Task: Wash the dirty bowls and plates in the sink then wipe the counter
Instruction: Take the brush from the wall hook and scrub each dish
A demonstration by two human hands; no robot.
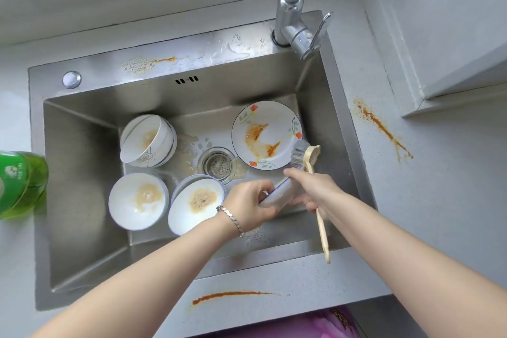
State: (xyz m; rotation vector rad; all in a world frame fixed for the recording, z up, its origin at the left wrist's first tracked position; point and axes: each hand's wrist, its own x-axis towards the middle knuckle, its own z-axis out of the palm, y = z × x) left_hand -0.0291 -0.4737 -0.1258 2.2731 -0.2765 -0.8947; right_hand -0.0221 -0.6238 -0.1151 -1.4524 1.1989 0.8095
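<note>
My left hand [248, 204], a silver chain bracelet [231, 221] at its wrist, grips a white blue-rimmed dish [279, 191]. I hold the dish on edge above the front right part of the brushed stainless-steel sink [109, 70]. Seen edge-on like this, I cannot tell whether it is a plate or a shallow bowl.

My right hand [315, 189] is curled round the handle of a pale wooden dish brush with grey bristles [312, 153]. The brush head points toward the sink's back right corner, and the handle's end sticks out over the front edge.

A round white plate with orange flowers and brown sauce smears [267, 118] leans in that back right corner. Tilted white stacked bowls [148, 140] lie against the left wall. Two more soiled white bowls, one [137, 200] near the front left and one [196, 200] just beside my left hand, sit side by side. The round metal drain strainer [218, 163] sits in the middle.

A chrome tap [293, 16] rises from the sink's back right rim. A green plastic bottle [19, 181] stands on the pale grey speckled counter [439, 214] at its left edge. Orange-brown streaks mark the counter on the right [381, 125] and along the front [230, 295].
</note>
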